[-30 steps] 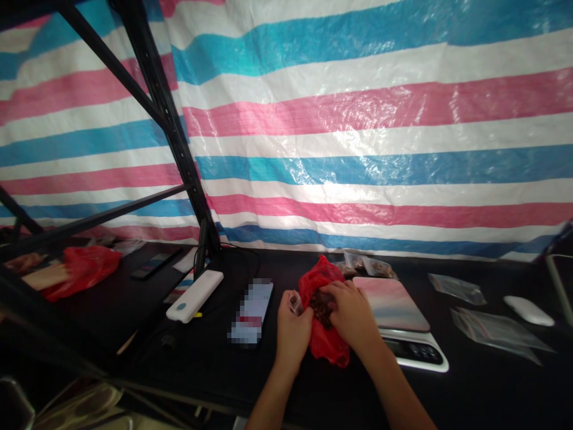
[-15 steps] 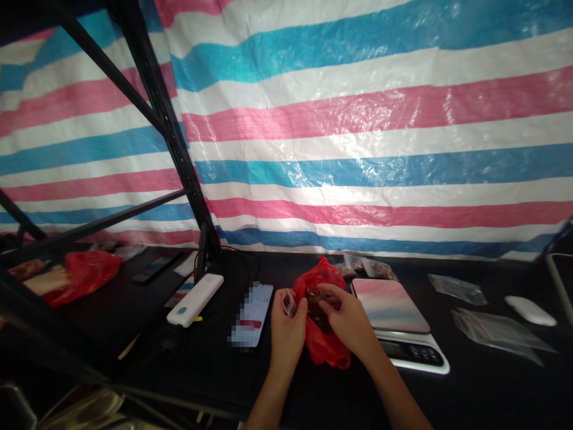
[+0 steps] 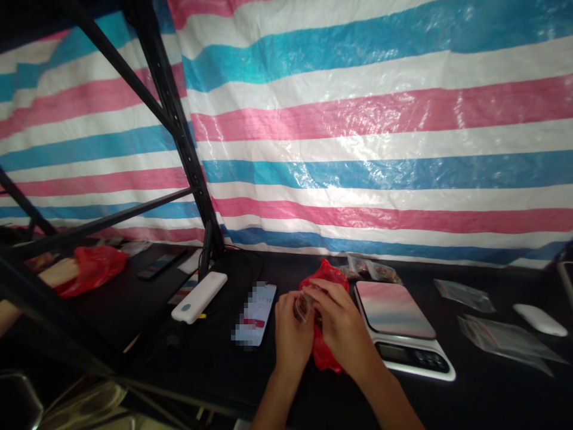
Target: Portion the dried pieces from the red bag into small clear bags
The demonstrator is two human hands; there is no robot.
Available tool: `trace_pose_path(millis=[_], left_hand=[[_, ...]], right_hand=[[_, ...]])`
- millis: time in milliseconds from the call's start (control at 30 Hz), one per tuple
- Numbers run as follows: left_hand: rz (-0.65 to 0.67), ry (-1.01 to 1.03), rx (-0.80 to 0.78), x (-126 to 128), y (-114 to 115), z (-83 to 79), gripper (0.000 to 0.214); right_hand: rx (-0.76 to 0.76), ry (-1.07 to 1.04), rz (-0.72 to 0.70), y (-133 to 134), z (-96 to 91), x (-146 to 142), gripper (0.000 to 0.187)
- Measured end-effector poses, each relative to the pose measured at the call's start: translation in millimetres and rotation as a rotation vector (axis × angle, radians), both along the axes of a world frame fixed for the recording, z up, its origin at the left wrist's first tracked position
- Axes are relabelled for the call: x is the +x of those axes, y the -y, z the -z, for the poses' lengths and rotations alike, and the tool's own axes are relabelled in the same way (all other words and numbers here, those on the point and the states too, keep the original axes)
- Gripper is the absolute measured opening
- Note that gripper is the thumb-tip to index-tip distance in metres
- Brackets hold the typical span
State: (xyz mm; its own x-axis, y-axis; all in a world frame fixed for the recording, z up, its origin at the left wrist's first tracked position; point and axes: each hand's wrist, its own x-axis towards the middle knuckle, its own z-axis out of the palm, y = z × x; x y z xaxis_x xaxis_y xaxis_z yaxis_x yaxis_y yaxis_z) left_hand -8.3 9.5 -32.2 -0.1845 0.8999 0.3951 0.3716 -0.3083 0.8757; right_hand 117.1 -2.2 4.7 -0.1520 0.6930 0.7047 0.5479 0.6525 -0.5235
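A small clear zip bag [image 3: 303, 307] is held upright in my left hand [image 3: 292, 331], its mouth opened and some brown bits showing inside. My right hand [image 3: 339, 319] meets the bag's rim with its fingers drawn together; whatever they pinch is hidden. Beneath both hands lies a red plastic bag [image 3: 329, 353], mostly covered by them, with dark brown pieces inside. Just right of it stands a white kitchen scale [image 3: 396, 310] with a shiny plate.
Behind the scale are filled zip bags [image 3: 380, 272]. Flat zip bags [image 3: 501, 340] and a white mouse-like object [image 3: 539, 319] lie right. Leftward are a phone [image 3: 255, 316], a power bank [image 3: 199, 297] and a black frame post [image 3: 188, 149]. Beyond it, another person's hand [image 3: 58, 273] touches a red bag.
My right hand has come up out of the red bag and over to the small zip bag in my left hand. The view has shifted slightly.
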Motion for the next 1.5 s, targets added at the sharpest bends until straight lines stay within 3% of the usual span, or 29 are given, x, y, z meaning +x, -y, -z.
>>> trace_pose_path(millis=[133,300,467,600,767,933,1067,1300,1500], left_hand=[[0.012,0.028,-0.018,0.4,-0.9,0.3,0.010],[-0.018,0.021,-0.007,0.6,2.9,-6.9,0.009],[-0.053,0.018,-0.008,0.6,6.0,-11.6,0.005],[-0.061,0.050,0.002,0.2,6.0,-11.4,0.006],[-0.074,0.048,-0.021,-0.1,6.3,-14.0,0.015],[-0.122,-0.043,-0.174,-4.1,14.4,-18.3,0.016],[-0.004,-0.008,-0.265,-5.5,20.7,-15.1,0.016],[0.101,0.294,-0.349,-0.6,13.0,-19.0,0.019],[0.122,0.294,-0.272,-2.7,12.2,-25.4,0.011]], right_hand=[[0.103,0.078,-0.005,1.8,-3.4,0.2,0.055],[0.110,0.026,-0.016,0.6,-3.1,-0.1,0.049],[0.081,-0.101,0.115,-5.1,1.9,4.0,0.037],[0.008,-0.070,0.247,-13.3,9.6,15.0,0.037],[-0.220,0.188,0.348,-15.9,15.3,25.4,0.045],[-0.381,0.294,0.239,-9.4,7.4,31.9,0.048],[-0.452,0.319,0.104,-3.8,3.2,28.9,0.048],[-0.495,0.148,0.049,-5.8,10.6,19.5,0.049],[-0.465,-0.163,0.144,-14.9,18.8,28.2,0.039]])
